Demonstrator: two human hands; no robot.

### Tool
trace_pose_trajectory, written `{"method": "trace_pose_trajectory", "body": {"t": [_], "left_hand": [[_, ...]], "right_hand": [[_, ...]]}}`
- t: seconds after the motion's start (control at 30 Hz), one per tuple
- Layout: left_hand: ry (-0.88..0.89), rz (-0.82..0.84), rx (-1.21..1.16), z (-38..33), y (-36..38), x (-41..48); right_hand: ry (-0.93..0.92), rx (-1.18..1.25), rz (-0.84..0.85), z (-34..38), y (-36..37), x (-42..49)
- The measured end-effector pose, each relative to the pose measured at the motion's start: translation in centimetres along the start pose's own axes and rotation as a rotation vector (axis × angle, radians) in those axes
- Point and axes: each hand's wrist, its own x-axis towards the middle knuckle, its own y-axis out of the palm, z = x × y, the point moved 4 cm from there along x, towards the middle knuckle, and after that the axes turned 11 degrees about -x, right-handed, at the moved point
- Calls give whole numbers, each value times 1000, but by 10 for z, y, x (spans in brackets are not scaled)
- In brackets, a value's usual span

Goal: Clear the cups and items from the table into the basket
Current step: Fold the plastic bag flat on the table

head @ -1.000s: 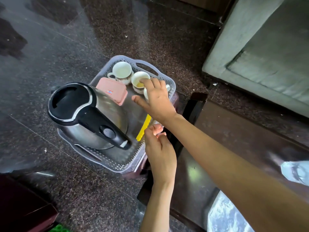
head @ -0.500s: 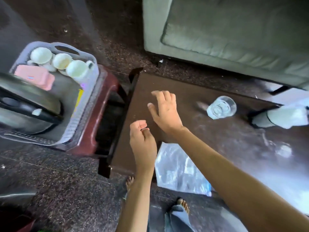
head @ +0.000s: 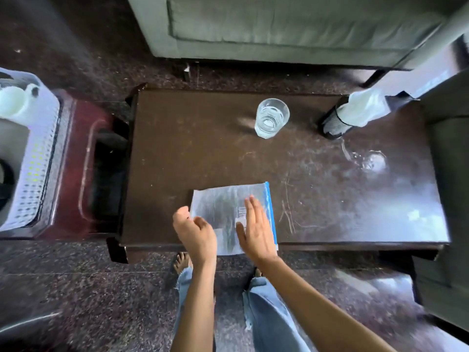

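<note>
- Both hands hang empty over the near edge of the dark brown wooden table [head: 193,153].
- Left hand [head: 196,235]: fingers loosely curled, gripping nothing, beside the clear zip bag with a blue strip [head: 223,212].
- Right hand [head: 256,232]: flat, fingers straight, above that bag; contact unclear.
- Clear drinking glass [head: 271,118] stands at the table's far side.
- Pale perforated plastic basket [head: 38,158] sits at my left on a red stool [head: 73,174], holding a white cup [head: 12,102].

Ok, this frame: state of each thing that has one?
glass: upright on the table, not held
plastic sleeve: flat at the near edge, overhanging slightly
mesh holder: upright, stuffed with white plastic
basket: on a side stool, already holding a white cup
left hand: loosely curled, empty
right hand: open, empty
</note>
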Motion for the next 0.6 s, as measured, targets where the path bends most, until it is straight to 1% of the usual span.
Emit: {"method": "trace_pose_trajectory", "body": {"t": [0.07,0.13,0.2,0.27,0.37,0.47,0.53,0.6], "left_hand": [[1,-3,53,13,4,3],[-53,24,90,24,5,7],[-119,51,72,34,7,11],[-150,62,60,39,9,15],[-173,108,17,34,12,18],[-68,146,42,19,17,19],[15,143,38,4,22,17],[66,167,-21,-12,29,9]], "right_hand": [[-39,-15,32,0,15,-4],[-121,-63,67,3,31,-7],[-204,-148,88,5,43,-9],[-232,-228,83,5,50,-6],[-251,-269,68,5,53,4],[-270,-223,82,7,53,14],[-241,-162,72,8,51,19],[-164,44,27,8,42,23]]}}
